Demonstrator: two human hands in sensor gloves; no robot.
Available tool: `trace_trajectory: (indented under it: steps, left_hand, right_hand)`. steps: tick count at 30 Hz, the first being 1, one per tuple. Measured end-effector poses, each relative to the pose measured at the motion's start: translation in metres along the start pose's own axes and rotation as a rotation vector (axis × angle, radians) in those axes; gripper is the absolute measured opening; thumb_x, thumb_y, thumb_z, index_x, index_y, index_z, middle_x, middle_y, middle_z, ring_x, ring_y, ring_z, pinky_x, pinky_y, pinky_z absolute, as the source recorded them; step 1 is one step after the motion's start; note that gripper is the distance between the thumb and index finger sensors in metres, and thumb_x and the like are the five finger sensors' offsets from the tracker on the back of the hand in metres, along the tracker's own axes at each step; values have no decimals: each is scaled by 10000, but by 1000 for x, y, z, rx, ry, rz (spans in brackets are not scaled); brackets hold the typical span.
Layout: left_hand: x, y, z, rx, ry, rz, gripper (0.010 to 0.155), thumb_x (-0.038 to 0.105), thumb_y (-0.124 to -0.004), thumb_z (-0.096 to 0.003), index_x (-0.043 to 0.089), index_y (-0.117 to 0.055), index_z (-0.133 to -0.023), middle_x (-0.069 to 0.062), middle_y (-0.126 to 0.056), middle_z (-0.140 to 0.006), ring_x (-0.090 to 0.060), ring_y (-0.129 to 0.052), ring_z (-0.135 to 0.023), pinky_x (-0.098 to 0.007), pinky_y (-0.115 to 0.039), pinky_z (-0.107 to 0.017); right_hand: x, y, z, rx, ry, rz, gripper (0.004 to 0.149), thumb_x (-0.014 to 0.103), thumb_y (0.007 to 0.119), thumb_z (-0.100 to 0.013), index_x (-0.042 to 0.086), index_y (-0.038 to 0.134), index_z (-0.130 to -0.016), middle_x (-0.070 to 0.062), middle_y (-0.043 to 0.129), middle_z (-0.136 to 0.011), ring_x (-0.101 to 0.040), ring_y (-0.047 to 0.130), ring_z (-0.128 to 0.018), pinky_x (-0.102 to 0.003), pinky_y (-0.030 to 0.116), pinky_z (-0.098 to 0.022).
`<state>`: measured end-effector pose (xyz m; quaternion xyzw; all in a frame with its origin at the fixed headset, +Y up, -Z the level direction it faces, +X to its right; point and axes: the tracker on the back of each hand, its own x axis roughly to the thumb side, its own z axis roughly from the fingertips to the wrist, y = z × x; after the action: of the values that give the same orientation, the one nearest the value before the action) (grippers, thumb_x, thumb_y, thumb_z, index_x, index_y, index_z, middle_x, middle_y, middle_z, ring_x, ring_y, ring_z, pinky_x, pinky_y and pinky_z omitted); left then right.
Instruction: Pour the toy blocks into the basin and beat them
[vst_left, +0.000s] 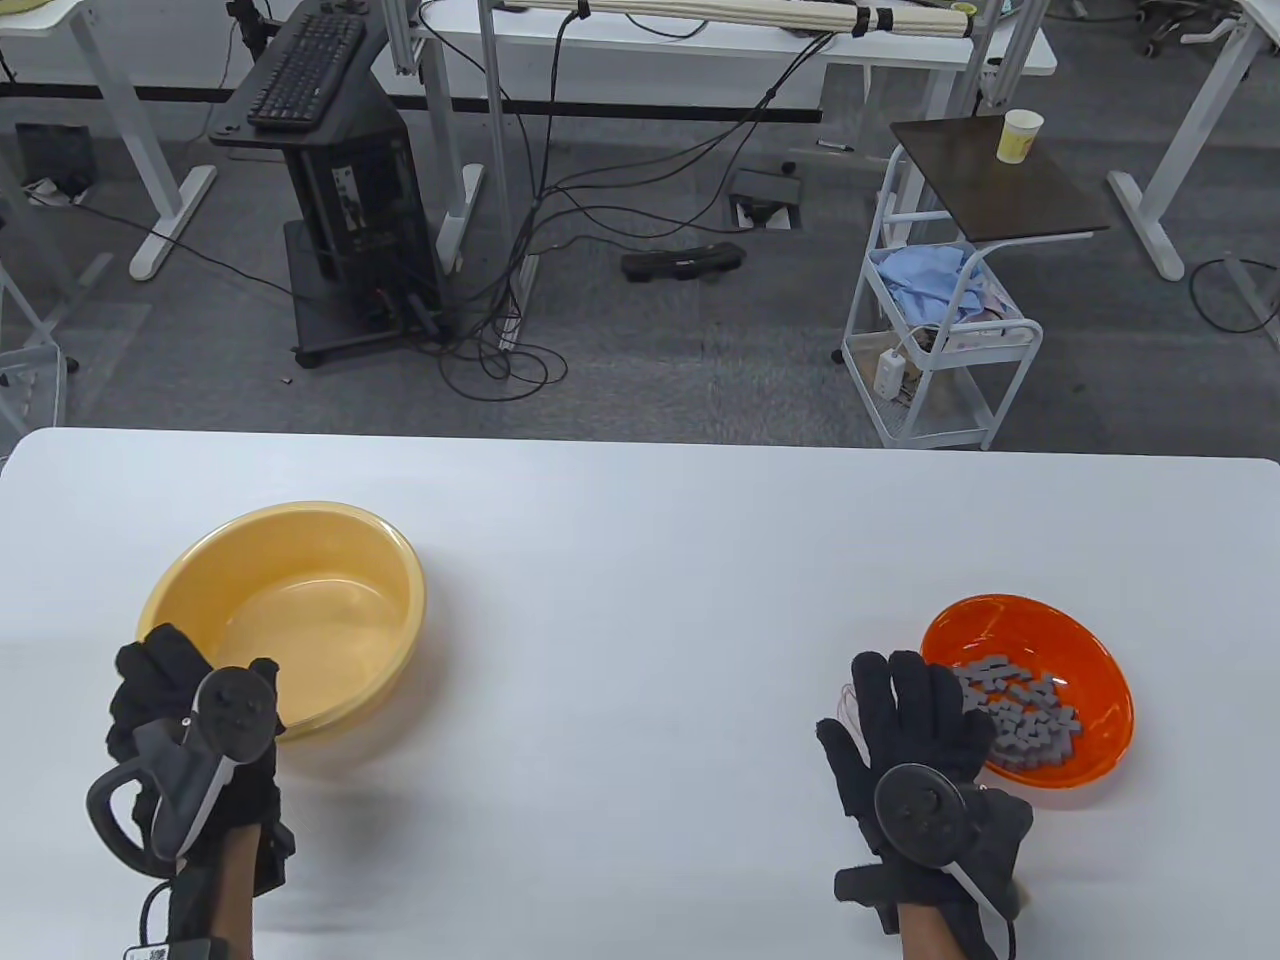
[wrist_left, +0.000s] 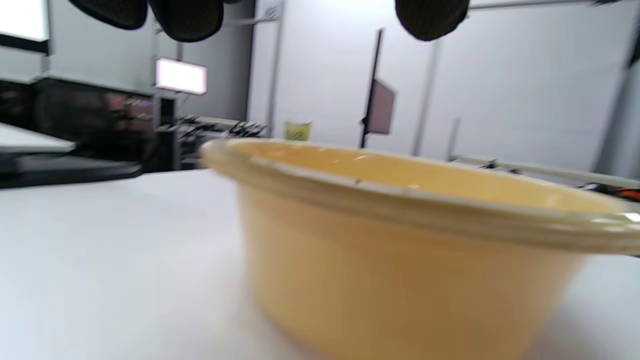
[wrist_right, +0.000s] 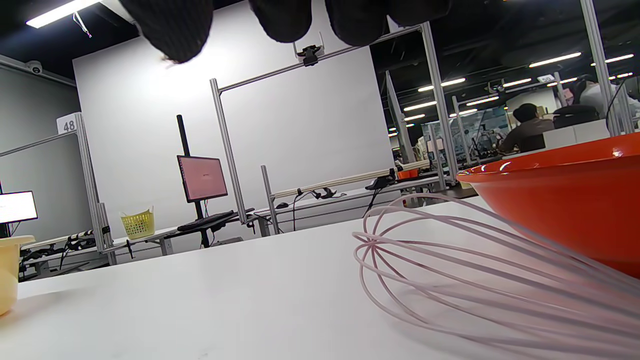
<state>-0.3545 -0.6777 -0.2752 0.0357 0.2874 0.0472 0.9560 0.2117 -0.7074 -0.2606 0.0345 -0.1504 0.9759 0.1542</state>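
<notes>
- Table view shows the right hand (vst_left: 915, 735) flat above the table, fingers spread and straight, gripping nothing; it hovers over the near-left edge of the orange bowl (vst_left: 1090, 640), and whether it touches the rim I cannot tell.
- Under that hand lies a whisk (wrist_right: 450, 270); the right wrist view shows its thin pink wire loops resting on the table just beside the bowl's wall. Its handle is hidden.
- The left hand (vst_left: 195, 740) sits at the near-left side of the yellow basin (vst_left: 330, 540), fingers reaching toward its rim. The left wrist view shows only fingertips (wrist_left: 187, 17) above the rim, and contact cannot be made out; the hand seems to hold nothing.
- The grey toy blocks (vst_left: 1020, 715) are heaped in the orange bowl, well apart from the basin, which looks empty.
- Handling, as a judgement: the bowl looks like thin glossy plastic, light and stiff but slippery, so a hold on the rim with fingers under the wall seems safest. The loose blocks will likely shift and tumble out all at once when tipped.
- The whisk wires look springy and light; better taken by the handle.
- The white table (vst_left: 640, 520) between bowl and basin carries nothing that blocks the carry; the whisk lies close to the bowl and could be nudged.
</notes>
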Motion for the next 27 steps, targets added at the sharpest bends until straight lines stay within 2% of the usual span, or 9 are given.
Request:
trace_trajectory:
  steps: [3, 5, 8, 12, 19, 22, 27]
  left_hand:
    - [-19, -10, -10, -96, 116, 68, 954, 513, -558, -719, -216, -104, -1137, -550, -186, -1159, -574, -598, -1005, -739, -568, -700]
    - [-26, -15, -14, -140, 150, 102, 992, 522, -565, -715, -234, -74, -1127, -536, -298, -1132, -495, -686, -942, -688, -636, -676]
    - [-33, -25, -19, -212, 180, 169, 1014, 527, -577, -711, -254, -68, -1110, -469, -416, -1071, -346, -792, -814, -586, -733, -616]
    - [-34, -35, -25, -310, 163, 166, 1002, 528, -559, -716, -264, -79, -1097, -331, -647, -985, -222, -906, -674, -498, -820, -543]
    - [-36, -47, -26, -229, 150, 366, 816, 384, -587, -718, -301, -296, -1051, -151, -903, -744, -30, -1037, -385, -343, -947, -350]
    - [-40, -49, -26, -207, 154, 476, 774, 338, -618, -706, -303, -333, -1032, -101, -935, -693, 11, -1063, -349, -316, -970, -327]
    - [-43, -50, -23, -150, 134, 775, 748, 320, -664, -681, -280, -369, -1015, -97, -933, -622, 30, -1077, -328, -295, -986, -329]
  right_hand:
    - [0, 0, 0, -4, 1, -3, 671, 477, 621, -680, 134, 365, -1197, -295, 306, -1235, -610, 261, -1070, -862, 223, -678]
    - [-1, 0, 0, -7, 2, -5, 671, 476, 621, -681, 132, 365, -1196, -295, 307, -1235, -610, 261, -1069, -862, 223, -678]
    - [-1, 0, 0, -6, 1, -7, 671, 474, 621, -681, 132, 362, -1197, -296, 308, -1235, -609, 260, -1070, -862, 225, -678]
    - [-1, 0, 0, -8, 5, -7, 673, 474, 621, -681, 132, 359, -1197, -293, 308, -1235, -609, 263, -1069, -862, 226, -678]
    - [-3, -1, 0, -16, 13, -14, 670, 471, 621, -681, 131, 361, -1196, -296, 307, -1234, -611, 266, -1068, -861, 230, -678]
    - [-3, -2, 0, -10, 15, -15, 668, 470, 621, -682, 132, 362, -1196, -296, 309, -1234, -611, 267, -1068, -861, 230, -679]
    - [-4, -2, 0, -20, 16, -18, 669, 469, 621, -682, 132, 361, -1197, -293, 309, -1235, -613, 273, -1066, -861, 233, -678]
